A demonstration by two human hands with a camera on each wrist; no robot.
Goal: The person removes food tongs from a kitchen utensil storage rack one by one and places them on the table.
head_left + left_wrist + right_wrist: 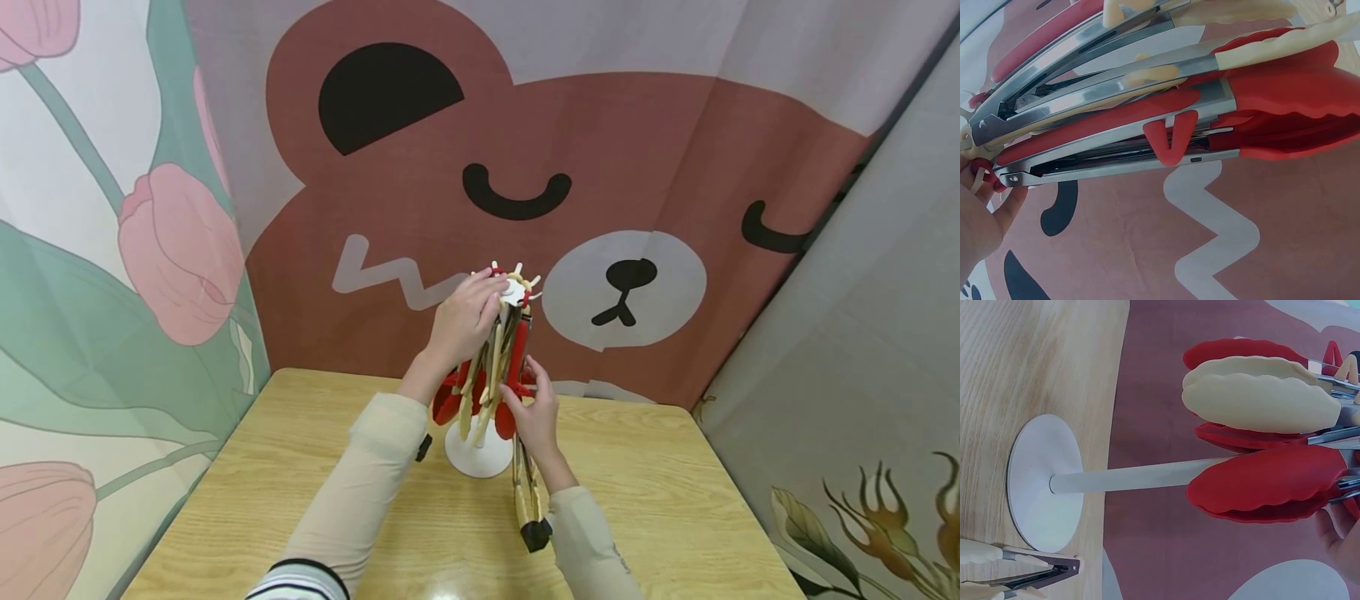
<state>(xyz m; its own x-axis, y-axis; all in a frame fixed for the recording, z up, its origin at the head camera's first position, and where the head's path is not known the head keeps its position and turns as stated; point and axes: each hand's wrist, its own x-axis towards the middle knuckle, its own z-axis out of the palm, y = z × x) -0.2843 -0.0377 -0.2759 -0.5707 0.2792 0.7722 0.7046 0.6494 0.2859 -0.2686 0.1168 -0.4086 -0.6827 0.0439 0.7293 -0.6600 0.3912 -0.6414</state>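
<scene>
A white stand with a round base carries several kitchen tongs hanging from its prongs, some red, some cream. My left hand is at the top of the stand. In the left wrist view, its fingers pinch the red hanging loop at the hinge end of the red tongs on the stand's left side. My right hand is lower, on the right side, thumb and fingers around another pair of red tongs. In the right wrist view its fingertips show beside those red heads, near cream tongs.
On the wooden table, in front of the right side of the base, lie tongs with cream handles and black heads. A small black piece shows left of the base. Behind the table hangs a bear-print curtain.
</scene>
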